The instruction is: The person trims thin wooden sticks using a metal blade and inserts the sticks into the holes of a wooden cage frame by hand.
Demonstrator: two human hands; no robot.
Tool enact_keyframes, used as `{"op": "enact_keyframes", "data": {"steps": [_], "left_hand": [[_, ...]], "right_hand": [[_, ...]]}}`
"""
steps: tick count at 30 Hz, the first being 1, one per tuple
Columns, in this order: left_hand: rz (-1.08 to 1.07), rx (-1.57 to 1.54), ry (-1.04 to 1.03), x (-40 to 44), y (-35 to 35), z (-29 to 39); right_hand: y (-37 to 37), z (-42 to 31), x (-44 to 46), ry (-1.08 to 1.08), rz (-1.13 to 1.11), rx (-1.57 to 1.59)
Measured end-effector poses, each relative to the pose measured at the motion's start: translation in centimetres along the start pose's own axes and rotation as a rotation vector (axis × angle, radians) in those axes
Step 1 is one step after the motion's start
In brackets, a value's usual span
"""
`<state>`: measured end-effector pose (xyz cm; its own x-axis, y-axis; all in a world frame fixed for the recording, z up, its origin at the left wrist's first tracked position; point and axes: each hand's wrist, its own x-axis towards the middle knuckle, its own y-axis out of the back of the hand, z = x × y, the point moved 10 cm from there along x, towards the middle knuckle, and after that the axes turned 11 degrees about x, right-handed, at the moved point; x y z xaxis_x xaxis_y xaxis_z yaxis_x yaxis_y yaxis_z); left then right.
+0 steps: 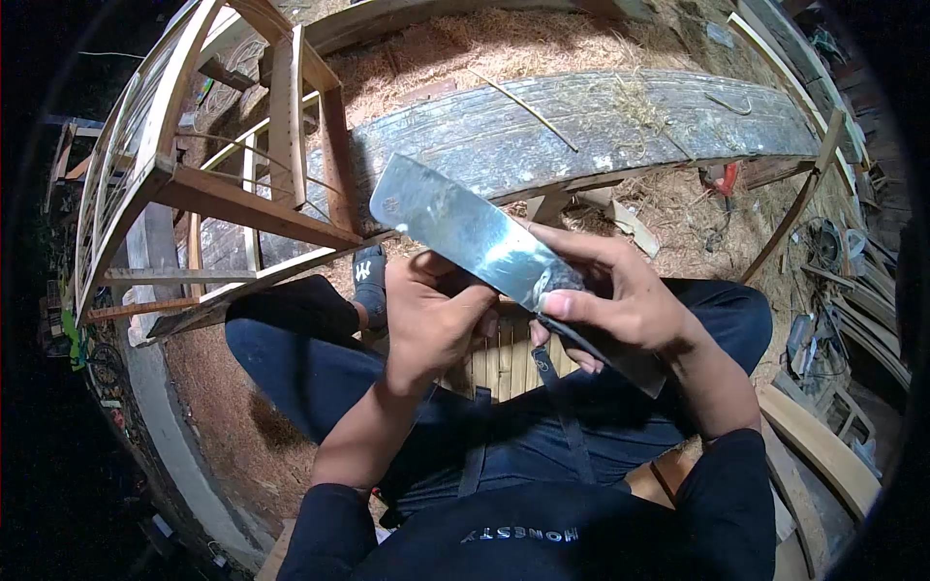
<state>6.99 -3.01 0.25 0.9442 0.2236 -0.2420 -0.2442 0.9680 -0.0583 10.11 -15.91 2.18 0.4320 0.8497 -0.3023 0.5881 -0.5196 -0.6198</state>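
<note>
A wide, shiny metal blade (455, 228) lies slantwise in front of me, its rounded end at upper left. My right hand (620, 295) is wrapped round its lower right part, the thumb pressed on a dark grey, rough patch. Below the blade's middle is my left hand (436, 315), its fingers curled in under the blade's lower edge; what they hold, if anything, is hidden. Part of the blade sticks out beneath my right hand at lower right.
A weathered plank bench (581, 126) crosses behind the blade, with thin strips on it. At left stands a wooden frame (252, 208). Shavings (242, 387) cover the ground. Curved wood pieces (823, 450) lie at right, and a red-handled tool (727, 179) is below the bench.
</note>
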Motion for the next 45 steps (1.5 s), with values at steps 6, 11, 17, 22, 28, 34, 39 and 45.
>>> {"op": "enact_keyframes", "data": {"steps": [6, 11, 17, 22, 28, 34, 39, 45], "left_hand": [[-0.004, 0.005, -0.071, 0.0, -0.1, 0.8], [-0.023, -0.071, -0.032, -0.5, -0.1, 0.3], [-0.131, -0.091, 0.059, -1.0, -0.9, 0.8], [-0.107, -0.255, -0.007, -0.7, -0.9, 0.2], [-0.079, -0.214, -0.055, -1.0, -0.3, -0.6], [-0.087, -0.226, -0.050, -0.9, -0.5, -0.1], [-0.143, -0.075, 0.051, -0.6, -0.4, 0.0], [-0.025, -0.135, -0.053, -0.6, -0.2, 0.3]], "right_hand": [[-0.7, -0.1, 0.4, 0.001, -0.047, -0.060], [-0.6, 0.2, 0.3, -0.010, -0.022, -0.016], [1.3, -2.0, -0.6, 0.087, 0.080, 0.017], [-0.5, -0.3, 0.3, 0.085, -0.073, -0.198], [-1.2, -0.5, 0.2, 0.067, -0.095, -0.113], [-0.7, 0.1, -0.2, -0.030, -0.046, 0.049], [0.9, -1.6, -0.3, 0.078, 0.048, 0.014], [-1.1, 0.4, 0.5, -0.009, -0.099, -0.046]]}}
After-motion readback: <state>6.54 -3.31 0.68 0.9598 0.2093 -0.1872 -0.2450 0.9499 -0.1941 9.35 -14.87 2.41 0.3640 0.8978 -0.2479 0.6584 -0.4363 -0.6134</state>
